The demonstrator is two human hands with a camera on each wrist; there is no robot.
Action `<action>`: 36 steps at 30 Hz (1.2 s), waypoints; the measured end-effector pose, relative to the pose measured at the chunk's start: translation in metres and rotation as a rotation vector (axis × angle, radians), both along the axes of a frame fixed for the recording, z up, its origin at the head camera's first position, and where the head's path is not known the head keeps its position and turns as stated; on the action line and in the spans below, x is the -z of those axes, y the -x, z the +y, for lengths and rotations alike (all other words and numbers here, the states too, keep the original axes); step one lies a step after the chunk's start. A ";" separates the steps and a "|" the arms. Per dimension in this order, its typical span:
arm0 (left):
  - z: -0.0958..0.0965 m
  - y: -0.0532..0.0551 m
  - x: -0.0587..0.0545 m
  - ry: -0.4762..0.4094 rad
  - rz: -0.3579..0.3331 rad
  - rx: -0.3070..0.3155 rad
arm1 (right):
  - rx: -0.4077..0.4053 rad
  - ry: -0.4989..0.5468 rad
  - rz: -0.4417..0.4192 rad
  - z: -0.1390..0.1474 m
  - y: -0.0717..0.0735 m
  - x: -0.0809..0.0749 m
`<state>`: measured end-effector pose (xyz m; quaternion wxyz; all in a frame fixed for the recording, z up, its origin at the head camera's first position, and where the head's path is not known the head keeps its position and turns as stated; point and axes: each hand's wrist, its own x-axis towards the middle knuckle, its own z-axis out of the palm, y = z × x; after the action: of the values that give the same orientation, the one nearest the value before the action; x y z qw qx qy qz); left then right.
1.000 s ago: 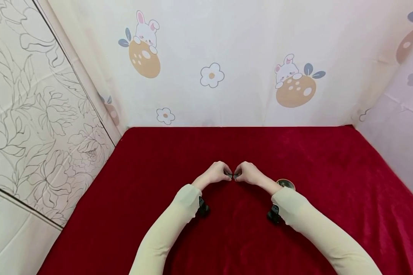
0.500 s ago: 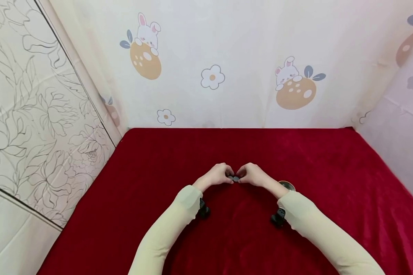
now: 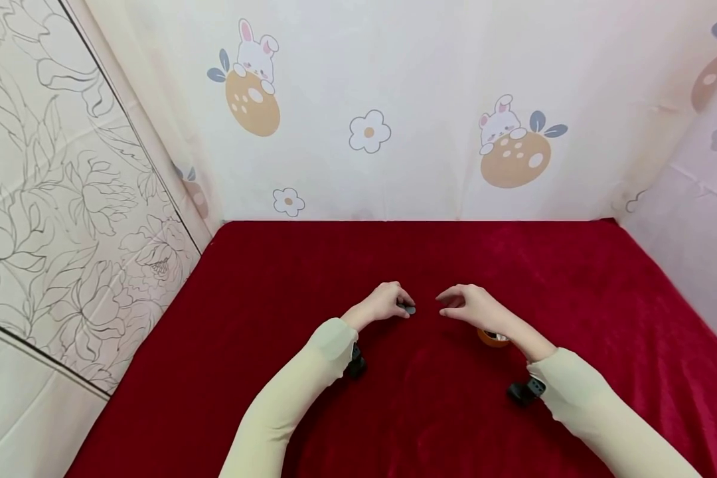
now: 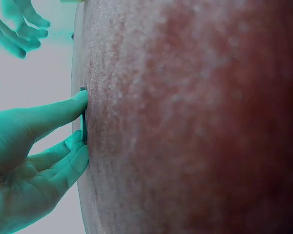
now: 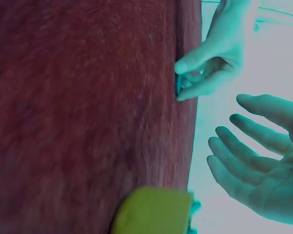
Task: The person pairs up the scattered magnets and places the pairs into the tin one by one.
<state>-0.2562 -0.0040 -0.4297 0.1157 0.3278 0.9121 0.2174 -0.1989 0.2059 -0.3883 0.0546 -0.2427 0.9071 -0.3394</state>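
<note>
On the red cloth, a small flat grey disc [image 3: 410, 309] lies between the thumb and fingers of my left hand [image 3: 387, 302]. The left wrist view shows the disc [image 4: 84, 117] edge-on as a thin dark strip, pinched low against the cloth; whether there is more than one piece is hard to tell. My right hand [image 3: 473, 309] is held above the cloth to the right, apart from the disc, with fingers spread and nothing in them. Partly hidden under the right wrist is a small orange bowl [image 3: 492, 340] with dark and white things inside.
Red velvet cloth [image 3: 311, 265] covers the table. A white curtain with rabbit prints [image 3: 418, 79] hangs along its back edge, and a flower-patterned panel [image 3: 66, 186] stands at the left. In the right wrist view the bowl [image 5: 154, 212] is close to the right hand.
My right hand has let go at the disc, opened its fingers and moved right, away from the left hand. The bowl shows more from under the right arm. The left hand has shifted slightly right.
</note>
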 end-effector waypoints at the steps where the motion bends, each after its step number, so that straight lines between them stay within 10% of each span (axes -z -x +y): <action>1: 0.000 0.000 -0.001 0.001 0.002 0.000 | 0.003 0.000 0.009 0.003 -0.002 -0.001; 21: 0.004 -0.001 0.001 -0.036 -0.026 -0.019 | 0.092 0.047 0.117 0.050 -0.037 -0.002; 36: 0.015 -0.008 -0.008 -0.240 -0.104 0.038 | 0.144 -0.016 0.184 0.081 -0.051 0.007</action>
<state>-0.2482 0.0110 -0.4218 0.1266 0.3450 0.8658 0.3395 -0.1479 0.2872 -0.3955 -0.0514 -0.2068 0.9261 -0.3113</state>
